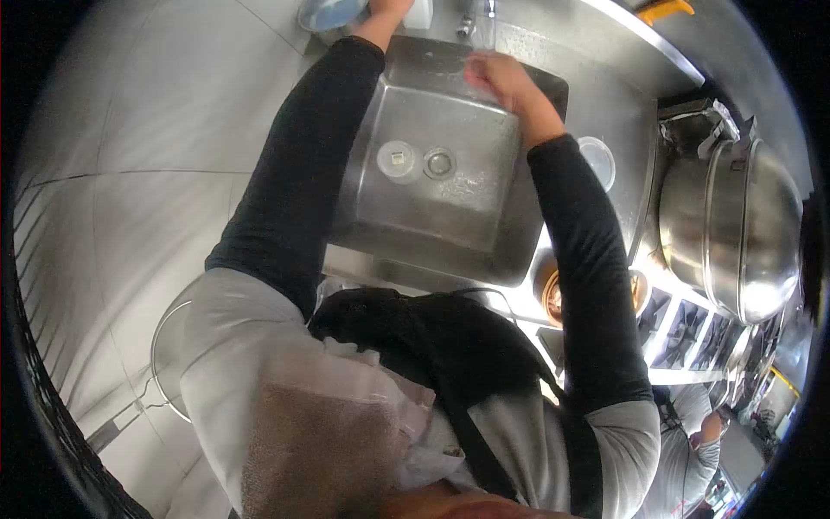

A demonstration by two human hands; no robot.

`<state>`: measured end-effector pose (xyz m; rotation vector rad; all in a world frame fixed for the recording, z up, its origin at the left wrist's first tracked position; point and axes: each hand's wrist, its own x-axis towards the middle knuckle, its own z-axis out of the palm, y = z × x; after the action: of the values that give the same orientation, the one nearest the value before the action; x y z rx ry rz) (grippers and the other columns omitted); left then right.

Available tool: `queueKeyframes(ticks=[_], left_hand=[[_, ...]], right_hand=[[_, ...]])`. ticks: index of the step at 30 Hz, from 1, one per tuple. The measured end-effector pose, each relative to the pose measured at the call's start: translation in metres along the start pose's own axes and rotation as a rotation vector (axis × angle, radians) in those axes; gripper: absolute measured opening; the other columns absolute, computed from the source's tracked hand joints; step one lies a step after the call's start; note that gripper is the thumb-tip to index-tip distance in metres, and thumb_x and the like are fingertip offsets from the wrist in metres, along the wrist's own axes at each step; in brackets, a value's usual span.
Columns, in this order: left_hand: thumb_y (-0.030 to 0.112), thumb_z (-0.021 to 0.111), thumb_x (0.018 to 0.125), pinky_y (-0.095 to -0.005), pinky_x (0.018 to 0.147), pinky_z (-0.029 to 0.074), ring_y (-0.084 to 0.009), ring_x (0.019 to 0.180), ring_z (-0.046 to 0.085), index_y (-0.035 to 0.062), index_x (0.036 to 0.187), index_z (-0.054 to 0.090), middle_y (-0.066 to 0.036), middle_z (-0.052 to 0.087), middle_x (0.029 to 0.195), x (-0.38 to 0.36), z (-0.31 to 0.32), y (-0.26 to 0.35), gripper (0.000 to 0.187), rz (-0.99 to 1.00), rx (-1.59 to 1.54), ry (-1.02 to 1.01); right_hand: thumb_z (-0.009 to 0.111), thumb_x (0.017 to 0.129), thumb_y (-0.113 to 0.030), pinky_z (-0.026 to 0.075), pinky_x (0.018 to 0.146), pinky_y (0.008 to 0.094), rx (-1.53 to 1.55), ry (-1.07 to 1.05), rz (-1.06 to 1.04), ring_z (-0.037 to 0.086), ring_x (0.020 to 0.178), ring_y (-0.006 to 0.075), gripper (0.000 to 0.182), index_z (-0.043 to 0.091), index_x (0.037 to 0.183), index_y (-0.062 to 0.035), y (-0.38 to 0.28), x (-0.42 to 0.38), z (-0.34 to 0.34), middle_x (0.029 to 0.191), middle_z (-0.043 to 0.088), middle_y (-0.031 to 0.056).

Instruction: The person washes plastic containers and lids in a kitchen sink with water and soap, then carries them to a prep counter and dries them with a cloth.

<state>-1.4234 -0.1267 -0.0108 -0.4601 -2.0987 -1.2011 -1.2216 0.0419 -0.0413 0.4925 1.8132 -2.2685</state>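
Observation:
My left hand point(391, 9) is at the top edge, beside a white object point(418, 14) and a bluish, clear container point(335, 14); its fingers are cut off by the frame. Under the tap point(467, 26), over the far part of the steel sink point(432, 117), my right hand point(496, 74) is curled closed. Blur hides whether anything is inside it. On the sink floor, a round whitish lid-like piece point(398, 161) lies left of the drain point(438, 163).
Right of the sink stands a clear round lid or tub point(596, 163). Large steel bowls point(731, 229) are farther right. Below my right forearm is a round container point(549, 290) with brown contents. Another person point(692, 441) is at lower right. A wire-rimmed strainer point(164, 363) is at left.

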Motion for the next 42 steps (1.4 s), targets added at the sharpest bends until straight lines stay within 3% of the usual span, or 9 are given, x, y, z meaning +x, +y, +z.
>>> queueKeyframes(ticks=[5, 9, 11, 14, 20, 24, 31, 34, 42], left_hand=[[0.042, 0.077, 0.076, -0.041, 0.089, 0.047, -0.0293, 0.102, 0.061, 0.0055, 0.114, 0.062, -0.013, 0.065, 0.11, -0.102, -0.066, 0.005, 0.055, -0.043, -0.073, -0.014], [0.045, 0.08, 0.071, -0.052, 0.107, 0.034, -0.0417, 0.131, 0.039, 0.0204, 0.146, 0.036, -0.021, 0.039, 0.144, -0.287, -0.115, -0.029, 0.091, -0.181, 0.571, -0.958], [0.043, 0.082, 0.068, -0.0551, 0.107, 0.033, -0.0445, 0.133, 0.036, 0.0254, 0.15, 0.029, -0.023, 0.033, 0.147, -0.342, -0.122, -0.07, 0.098, -0.167, 0.614, -1.192], [0.039, 0.083, 0.064, -0.0574, 0.105, 0.034, -0.0448, 0.133, 0.036, 0.0257, 0.149, 0.03, -0.023, 0.035, 0.147, -0.335, -0.09, -0.075, 0.102, -0.18, 0.4, -1.309], [0.038, 0.081, 0.06, -0.0535, 0.102, 0.04, -0.0443, 0.128, 0.042, 0.0273, 0.142, 0.043, -0.022, 0.04, 0.142, -0.218, 0.017, 0.046, 0.091, 0.028, 0.278, -1.353], [0.039, 0.082, 0.059, -0.0507, 0.102, 0.041, -0.044, 0.125, 0.045, 0.0226, 0.138, 0.048, -0.024, 0.046, 0.136, -0.185, 0.018, 0.053, 0.087, -0.13, 0.315, -1.177], [0.031, 0.086, 0.059, -0.0463, 0.099, 0.043, -0.0389, 0.119, 0.05, 0.0145, 0.135, 0.046, -0.02, 0.051, 0.126, -0.162, -0.114, 0.075, 0.087, 0.136, 0.231, -0.955], [0.026, 0.085, 0.061, -0.0456, 0.103, 0.04, -0.0372, 0.124, 0.047, 0.0091, 0.134, 0.045, -0.019, 0.047, 0.134, -0.183, -0.181, 0.048, 0.085, -0.36, 0.074, -0.792], [0.028, 0.085, 0.065, -0.0452, 0.099, 0.041, -0.0363, 0.117, 0.047, 0.003, 0.134, 0.045, -0.02, 0.048, 0.124, -0.203, -0.292, 0.059, 0.083, -0.233, 0.168, -0.582]], right_hand=[[0.058, 0.092, -0.01, 0.054, 0.089, 0.0275, -1.206, -0.331, -0.632, 0.065, 0.098, 0.0162, 0.028, 0.062, 0.117, 0.0016, 0.015, 0.048, -0.009, 0.115, 0.065, 0.0091], [0.061, 0.092, -0.016, 0.054, 0.087, 0.0264, -1.624, -0.357, -0.86, 0.065, 0.099, 0.0143, 0.025, 0.065, 0.111, -0.0003, -0.005, 0.04, 0.012, 0.115, 0.066, 0.0079], [0.058, 0.094, -0.016, 0.056, 0.083, 0.0301, -0.552, -0.189, -0.096, 0.065, 0.095, 0.0159, 0.025, 0.064, 0.112, 0.0006, -0.004, 0.01, 0.039, 0.109, 0.067, 0.0098], [0.056, 0.095, -0.013, 0.057, 0.08, 0.0331, -0.337, -0.241, -0.037, 0.067, 0.089, 0.0178, 0.025, 0.063, 0.114, 0.0002, 0.002, -0.016, 0.052, 0.102, 0.067, 0.0117], [0.057, 0.087, -0.011, 0.05, 0.068, 0.0262, -0.64, 0.086, -0.13, 0.059, 0.072, 0.0112, 0.031, 0.064, 0.114, 0.0043, -0.023, -0.034, -0.007, 0.084, 0.066, 0.0049], [0.055, 0.086, -0.017, 0.05, 0.089, 0.0408, -0.953, 0.281, -0.586, 0.065, 0.104, 0.0361, 0.042, 0.058, 0.124, 0.0026, -0.113, -0.07, 0.009, 0.109, 0.066, 0.0261], [0.056, 0.082, -0.016, 0.054, 0.082, 0.0457, -1.421, 0.056, -0.742, 0.067, 0.091, 0.0409, 0.026, 0.069, 0.092, 0.0043, -0.155, -0.055, 0.121, 0.093, 0.067, 0.0273], [0.056, 0.083, -0.017, 0.055, 0.082, 0.0449, -1.429, -0.185, -0.909, 0.069, 0.089, 0.0374, 0.023, 0.071, 0.091, -0.0005, -0.139, 0.023, 0.172, 0.095, 0.069, 0.0237], [0.056, 0.087, -0.016, 0.053, 0.079, 0.0478, -1.359, 0.077, -0.917, 0.067, 0.093, 0.0367, 0.029, 0.062, 0.112, -0.0047, -0.031, 0.252, 0.248, 0.1, 0.068, 0.0211]])
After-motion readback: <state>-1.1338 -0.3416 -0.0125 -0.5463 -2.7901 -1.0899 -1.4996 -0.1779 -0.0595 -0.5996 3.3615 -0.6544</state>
